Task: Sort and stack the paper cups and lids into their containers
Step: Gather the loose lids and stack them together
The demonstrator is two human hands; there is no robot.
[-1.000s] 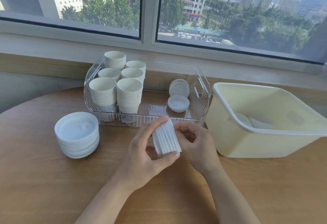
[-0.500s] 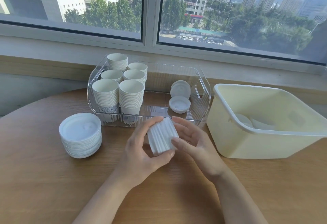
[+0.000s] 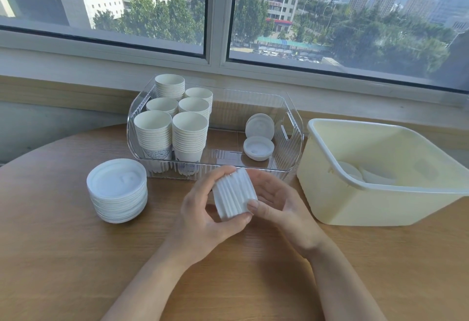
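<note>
On the wooden table (image 3: 63,257), a stack of large white lids (image 3: 117,190) sits at the left, and just right of it and farther back a clear bin (image 3: 291,127) holds six stacks of paper cups (image 3: 175,122) at its left end and two small lids (image 3: 258,140) at its right. Near its front wall, the left hand (image 3: 203,216) curls thumb and fingers round a sideways bundle of small white lids (image 3: 234,193), while the right hand (image 3: 279,202) cups it with fingers loosely bent, thumb tip on its near end. At the far right a cream tub (image 3: 355,204) holds a few more lids (image 3: 352,172).

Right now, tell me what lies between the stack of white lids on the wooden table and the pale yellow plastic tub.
In the head view, both hands: the left hand and right hand hold a bundle of white lids on edge between the lid stack and tub.
</note>
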